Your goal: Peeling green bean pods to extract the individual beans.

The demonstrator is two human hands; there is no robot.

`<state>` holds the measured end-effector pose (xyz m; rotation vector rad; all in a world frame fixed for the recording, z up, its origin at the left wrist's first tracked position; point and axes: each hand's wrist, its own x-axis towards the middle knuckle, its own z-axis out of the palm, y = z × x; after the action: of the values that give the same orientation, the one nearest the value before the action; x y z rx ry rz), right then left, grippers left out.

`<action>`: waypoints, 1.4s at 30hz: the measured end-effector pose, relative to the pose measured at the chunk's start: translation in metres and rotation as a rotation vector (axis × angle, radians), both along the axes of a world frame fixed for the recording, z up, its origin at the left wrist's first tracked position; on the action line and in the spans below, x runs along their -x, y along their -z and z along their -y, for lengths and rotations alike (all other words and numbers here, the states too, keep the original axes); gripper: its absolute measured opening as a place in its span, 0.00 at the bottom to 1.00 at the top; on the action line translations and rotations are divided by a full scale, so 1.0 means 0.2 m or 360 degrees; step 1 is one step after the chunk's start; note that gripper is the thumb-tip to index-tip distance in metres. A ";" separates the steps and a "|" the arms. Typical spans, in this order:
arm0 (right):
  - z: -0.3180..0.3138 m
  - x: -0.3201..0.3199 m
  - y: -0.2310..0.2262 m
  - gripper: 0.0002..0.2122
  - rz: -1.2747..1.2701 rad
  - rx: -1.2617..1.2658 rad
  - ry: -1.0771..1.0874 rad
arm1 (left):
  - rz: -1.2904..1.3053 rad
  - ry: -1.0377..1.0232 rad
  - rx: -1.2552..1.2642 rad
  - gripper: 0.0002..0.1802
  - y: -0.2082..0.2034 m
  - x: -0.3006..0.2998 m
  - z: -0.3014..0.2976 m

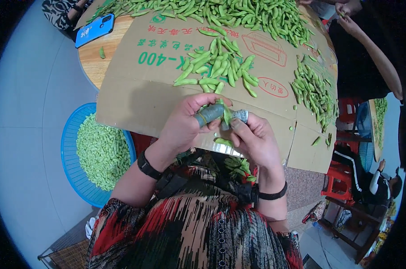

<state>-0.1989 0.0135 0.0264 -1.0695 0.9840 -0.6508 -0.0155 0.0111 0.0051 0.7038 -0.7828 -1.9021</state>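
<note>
My left hand and my right hand meet just above the near edge of the flattened cardboard. Between their fingertips they pinch a green soybean pod. A grey finger cover with a yellowish band wraps a finger of the left hand. Another grey cover sits on a right-hand finger. Just beyond my hands lies a small pile of soybean pods. One loose pod rests by the cardboard's near edge, below my fingers. More pods show at my lap.
A blue basket of shelled green beans stands at lower left. A large pod heap covers the far side, with another pile at right. A blue phone lies far left. A co-worker's arm reaches in at right, near red stools.
</note>
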 end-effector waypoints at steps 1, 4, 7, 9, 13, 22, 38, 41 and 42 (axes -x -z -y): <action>0.00 -0.01 0.02 0.08 -0.0142 0.0256 0.0144 | 0.0400 -0.0054 0.0119 0.11 -0.02 0.00 0.00; 0.04 -0.01 -0.04 0.08 -0.0348 0.0641 0.0408 | 0.0993 -0.0218 0.0605 0.10 -0.01 0.02 0.00; 0.02 -0.05 -0.01 0.06 -0.0413 0.0787 0.0273 | 0.1164 -0.0270 0.0955 0.12 -0.01 0.03 -0.01; 0.00 -0.06 -0.01 0.05 -0.0468 0.0760 0.0340 | 0.1455 -0.0214 0.0899 0.13 -0.03 0.03 -0.01; 0.00 -0.09 0.03 0.05 -0.0658 0.0854 0.0393 | 0.1712 -0.0299 0.1397 0.12 0.02 0.00 -0.01; 0.06 -0.03 0.02 0.05 -0.0073 0.0416 0.0262 | 0.1251 -0.0083 0.0552 0.14 0.00 -0.07 0.01; 0.13 -0.11 -0.02 0.07 -0.0917 0.1245 0.0259 | -0.0036 -0.0381 -0.0230 0.11 -0.03 -0.09 -0.01; 0.06 -0.11 -0.02 0.10 -0.0454 0.0773 0.0178 | -0.0023 -0.0364 -0.0202 0.14 -0.02 -0.01 -0.03; 0.04 -0.12 -0.03 0.10 -0.0438 0.0767 0.0162 | -0.0027 -0.0298 -0.0082 0.12 0.01 -0.02 -0.03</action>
<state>-0.1754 0.0045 0.0319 -1.5712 1.1547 -0.8664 -0.0125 0.0169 0.0023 0.7648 -0.6363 -1.7613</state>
